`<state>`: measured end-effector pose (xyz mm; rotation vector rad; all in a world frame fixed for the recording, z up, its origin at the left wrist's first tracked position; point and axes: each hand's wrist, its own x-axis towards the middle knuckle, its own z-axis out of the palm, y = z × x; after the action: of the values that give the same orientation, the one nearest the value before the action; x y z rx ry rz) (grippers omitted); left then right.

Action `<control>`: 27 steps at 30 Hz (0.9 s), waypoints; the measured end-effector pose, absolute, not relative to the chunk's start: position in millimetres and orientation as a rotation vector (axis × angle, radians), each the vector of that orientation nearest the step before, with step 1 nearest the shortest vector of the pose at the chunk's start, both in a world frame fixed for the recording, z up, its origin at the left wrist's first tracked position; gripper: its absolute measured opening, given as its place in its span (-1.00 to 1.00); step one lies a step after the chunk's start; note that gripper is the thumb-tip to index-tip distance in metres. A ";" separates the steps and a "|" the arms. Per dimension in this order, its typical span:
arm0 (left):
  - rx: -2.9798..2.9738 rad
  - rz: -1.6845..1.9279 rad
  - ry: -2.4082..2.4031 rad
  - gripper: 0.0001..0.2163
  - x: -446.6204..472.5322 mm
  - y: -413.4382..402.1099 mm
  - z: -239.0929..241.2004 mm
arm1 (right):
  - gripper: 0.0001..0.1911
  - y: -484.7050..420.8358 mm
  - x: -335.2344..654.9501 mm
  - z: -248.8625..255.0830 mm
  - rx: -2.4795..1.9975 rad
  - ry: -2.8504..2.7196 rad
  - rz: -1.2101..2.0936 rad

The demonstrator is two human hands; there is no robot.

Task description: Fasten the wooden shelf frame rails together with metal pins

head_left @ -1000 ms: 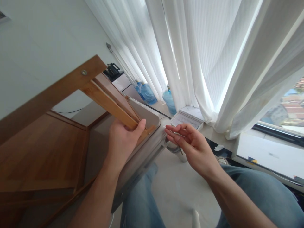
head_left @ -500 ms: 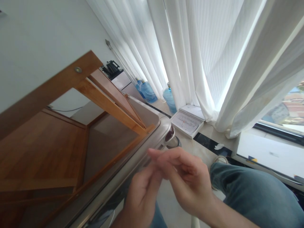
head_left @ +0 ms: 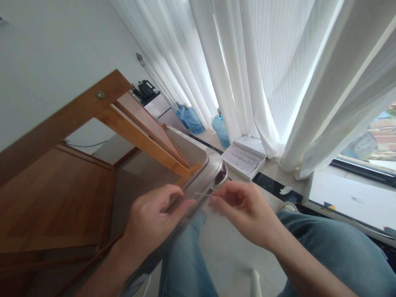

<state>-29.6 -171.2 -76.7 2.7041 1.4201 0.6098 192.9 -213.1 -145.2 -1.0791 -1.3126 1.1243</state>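
A thin, pale stick-like piece (head_left: pixel 202 194) pokes out leftward from the pinched thumb and fingers of my right hand (head_left: pixel 249 212); its exact kind is too small and blurred to make out. My left hand (head_left: pixel 153 214) is a short way to the left, thumb and fingers apart with a gap between them, and nothing shows in it. Both hands are above my lap, beside the rounded grey-white edge (head_left: pixel 202 175) of a large furniture piece. That edge passes behind the stick and partly behind my left hand.
A tilted wooden frame (head_left: pixel 93 99) with a round metal bolt rises at left. On the floor beyond are blue water bottles (head_left: pixel 220 128), an open white box (head_left: pixel 243 161) and crumpled tissue (head_left: pixel 285 190). White curtains (head_left: pixel 241 74) hang behind; a white box (head_left: pixel 352 198) lies right.
My hands were together, fingertips touching; now they are apart. The left hand has moved left and opened, and the thin stick has come into view at my right fingertips.
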 end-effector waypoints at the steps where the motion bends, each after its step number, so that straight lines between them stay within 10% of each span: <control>1: 2.586 0.740 1.563 -0.82 -32.2 -165.6 -75.7 | -0.89 -209.3 192.0 -149.1 -1.095 -1.284 1.045; 10: 1.766 0.869 1.391 -0.59 -17.0 -117.4 -74.7 | -0.87 -189.7 177.3 -168.6 -1.103 -1.416 0.332; 27: 1.695 1.030 1.319 -0.60 -5.2 -110.3 -83.4 | -0.82 -185.6 174.4 -172.3 -1.142 -1.514 0.268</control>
<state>-5.2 -110.3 -83.4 1.6946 1.3188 1.0300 174.4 -185.6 -172.3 -1.1416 -1.5137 0.2683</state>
